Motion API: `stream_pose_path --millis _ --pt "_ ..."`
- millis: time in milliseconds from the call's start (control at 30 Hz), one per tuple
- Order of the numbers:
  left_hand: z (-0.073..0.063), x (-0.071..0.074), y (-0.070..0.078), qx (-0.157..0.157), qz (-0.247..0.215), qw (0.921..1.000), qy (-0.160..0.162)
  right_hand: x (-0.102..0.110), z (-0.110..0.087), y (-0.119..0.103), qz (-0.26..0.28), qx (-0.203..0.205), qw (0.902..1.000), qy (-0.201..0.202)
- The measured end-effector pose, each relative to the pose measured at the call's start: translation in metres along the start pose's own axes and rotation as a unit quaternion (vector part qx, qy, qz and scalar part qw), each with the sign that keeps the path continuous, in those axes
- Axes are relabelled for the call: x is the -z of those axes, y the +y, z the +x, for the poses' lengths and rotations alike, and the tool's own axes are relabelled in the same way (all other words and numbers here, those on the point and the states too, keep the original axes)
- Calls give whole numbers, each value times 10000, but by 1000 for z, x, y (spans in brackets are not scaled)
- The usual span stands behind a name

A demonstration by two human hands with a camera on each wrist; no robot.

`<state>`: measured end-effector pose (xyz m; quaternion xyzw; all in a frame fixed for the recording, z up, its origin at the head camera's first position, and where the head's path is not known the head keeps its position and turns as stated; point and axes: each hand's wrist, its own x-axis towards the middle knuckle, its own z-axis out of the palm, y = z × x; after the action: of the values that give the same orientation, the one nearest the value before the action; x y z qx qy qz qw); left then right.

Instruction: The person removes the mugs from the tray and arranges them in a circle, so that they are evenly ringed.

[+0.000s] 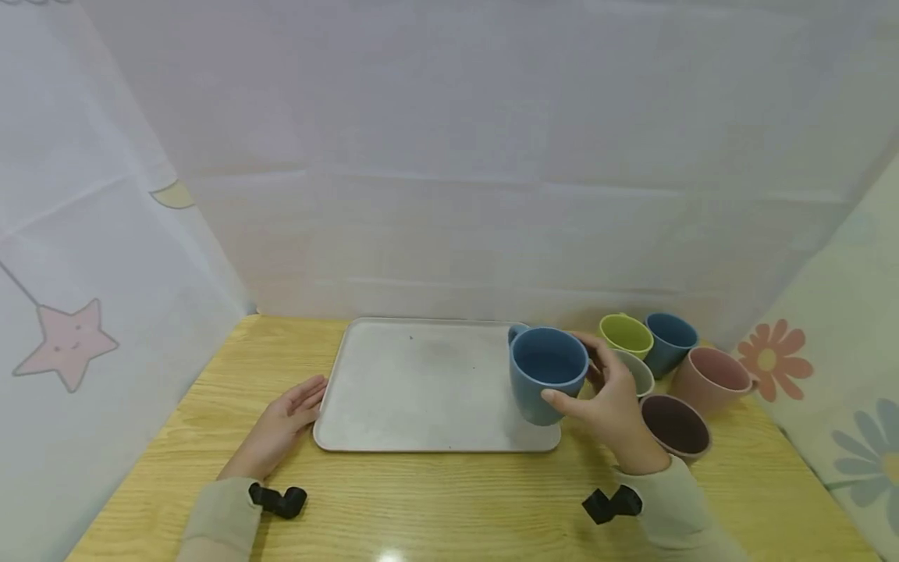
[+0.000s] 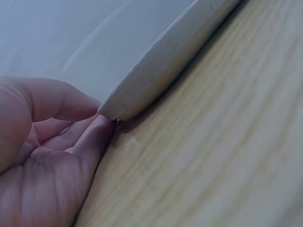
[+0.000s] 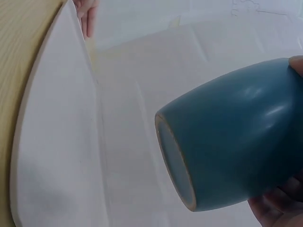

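Note:
My right hand [image 1: 611, 402] grips a blue mug [image 1: 534, 394] round its side, with the thumb at the front. Held over the right end of a white tray [image 1: 421, 398], the mug has its handle at the far left. In the right wrist view, the bottom of the mug [image 3: 227, 142] shows, apart from the tray [image 3: 57, 118]. At the tray's left edge, my left hand [image 1: 281, 425] lies with fingers extended. Its fingertips touch the rim [image 2: 147, 71] in the left wrist view.
Several mugs cluster right of the tray: yellow-green [image 1: 625, 334], blue [image 1: 667, 355], pale grey [image 1: 642, 375], pink [image 1: 709, 386] and dark-inside [image 1: 677, 425]. A wooden table [image 1: 421, 499] lies underneath. White cloth [image 1: 449, 195] hangs behind; printed cloths stand at both sides.

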<state>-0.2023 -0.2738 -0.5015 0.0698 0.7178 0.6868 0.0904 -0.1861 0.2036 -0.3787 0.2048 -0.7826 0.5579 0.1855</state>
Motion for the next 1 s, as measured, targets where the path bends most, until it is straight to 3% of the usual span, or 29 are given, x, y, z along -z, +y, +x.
stream_pose_path --millis 200,500,733,967,1000 --pt "0 2 2 -18 78 10000 24 37 -5 -3 509 339 9977 296" --pt "-2 2 2 -21 45 10000 66 92 -15 -2 896 47 9939 648" --pt "-2 0 3 -46 60 9999 67 134 -29 1 1065 148 9884 1076" --pt "-2 0 3 -39 1 10000 13 175 -48 10 -92 -62 9937 1118" --pt "-2 0 3 -39 -6 10000 10 180 -50 13 -56 -50 9939 1101"
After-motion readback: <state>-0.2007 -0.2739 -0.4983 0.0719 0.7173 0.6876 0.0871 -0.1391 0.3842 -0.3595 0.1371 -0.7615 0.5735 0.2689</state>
